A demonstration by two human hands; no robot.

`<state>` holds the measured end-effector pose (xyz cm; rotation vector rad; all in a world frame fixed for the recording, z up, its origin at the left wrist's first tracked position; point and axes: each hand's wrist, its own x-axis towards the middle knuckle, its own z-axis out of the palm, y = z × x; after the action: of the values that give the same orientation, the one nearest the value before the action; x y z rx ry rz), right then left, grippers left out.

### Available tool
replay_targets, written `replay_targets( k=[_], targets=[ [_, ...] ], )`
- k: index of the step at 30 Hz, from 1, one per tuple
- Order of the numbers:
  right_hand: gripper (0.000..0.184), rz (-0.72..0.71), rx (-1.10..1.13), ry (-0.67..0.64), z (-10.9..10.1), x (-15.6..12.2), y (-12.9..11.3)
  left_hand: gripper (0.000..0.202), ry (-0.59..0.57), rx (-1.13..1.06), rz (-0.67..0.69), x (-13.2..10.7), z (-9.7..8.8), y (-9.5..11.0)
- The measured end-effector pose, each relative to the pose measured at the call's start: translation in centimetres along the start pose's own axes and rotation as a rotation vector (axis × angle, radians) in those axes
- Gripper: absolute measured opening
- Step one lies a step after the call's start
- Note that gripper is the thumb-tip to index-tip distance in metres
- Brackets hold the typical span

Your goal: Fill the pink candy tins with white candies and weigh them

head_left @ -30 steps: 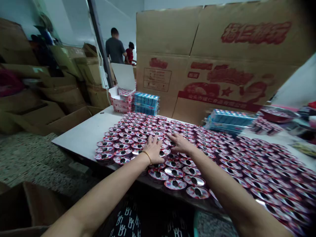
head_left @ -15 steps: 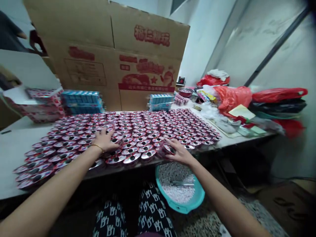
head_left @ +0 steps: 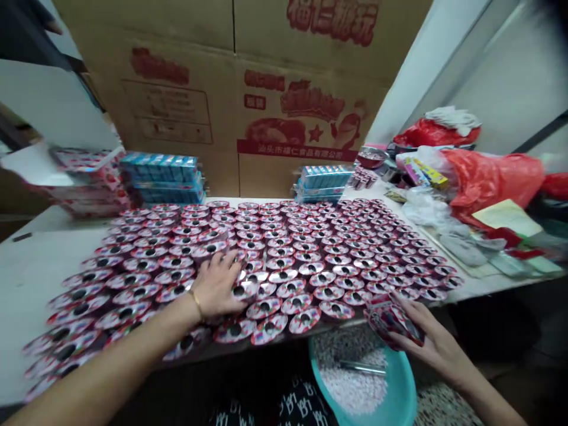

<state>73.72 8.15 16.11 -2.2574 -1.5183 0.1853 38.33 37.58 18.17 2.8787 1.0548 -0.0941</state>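
Packed rows of small round cans (head_left: 281,262), with red-rimmed printed tops and dark centres, cover the middle of the white table. Among them, left of centre, is my left hand (head_left: 217,285), its thumb and bent fingers on either side of one can (head_left: 245,290); some fingertips are hidden. Beyond the front right edge of the rows, my right hand (head_left: 428,337) grips a red and pink printed can (head_left: 393,321), held tilted near the table edge. Below it sits a turquoise basin (head_left: 406,393) with small pale pieces (head_left: 361,390) and a metal scoop-like tool (head_left: 362,368).
A large cardboard box (head_left: 222,118) stands upright behind the rows. Blue packs (head_left: 162,177) and more blue packs (head_left: 323,180) sit before it. An open printed carton (head_left: 95,177) is at the left. Red plastic bags (head_left: 492,177) and clear wrappers (head_left: 428,210) lie at the right.
My right hand has moved right and away from the front row with the can in it. My left hand stays at about the same cans. The view has shifted closer to the table.
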Motion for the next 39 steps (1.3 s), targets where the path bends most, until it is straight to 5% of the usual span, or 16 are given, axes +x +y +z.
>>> replay_targets(
  k=[5, 11, 19, 26, 31, 39],
  targets=[
    [0.069, 0.082, 0.015, -0.028, -3.2, 3.3, -4.2, 0.07, -0.052, -0.02, 0.065, 0.9, -0.4, -0.9],
    [0.07, 0.301, 0.01, -0.05, -5.9, -0.2, -6.2, 0.075, -0.162, -0.042, 0.066, 3.1, -1.4, 0.1],
    [0.068, 0.436, 0.0, -0.05, -2.7, -5.1, -7.0, 0.07, -0.248, -0.113, 0.077, 3.7, -2.3, 0.8],
    [0.069, 0.482, -0.083, 0.237, 1.1, 0.2, -6.8, 0.066, -0.233, -0.071, 0.105, 4.4, -2.5, 1.4],
    [0.075, 0.516, -0.082, 0.333, 0.6, 1.6, -6.2, 0.07, -0.247, -0.034, 0.113, 4.8, -2.5, 2.0],
    [0.079, 0.567, -0.052, 0.346, -1.6, -2.7, -5.2, 0.071, -0.239, 0.005, 0.119, 4.8, -2.3, 2.4]
  ],
)
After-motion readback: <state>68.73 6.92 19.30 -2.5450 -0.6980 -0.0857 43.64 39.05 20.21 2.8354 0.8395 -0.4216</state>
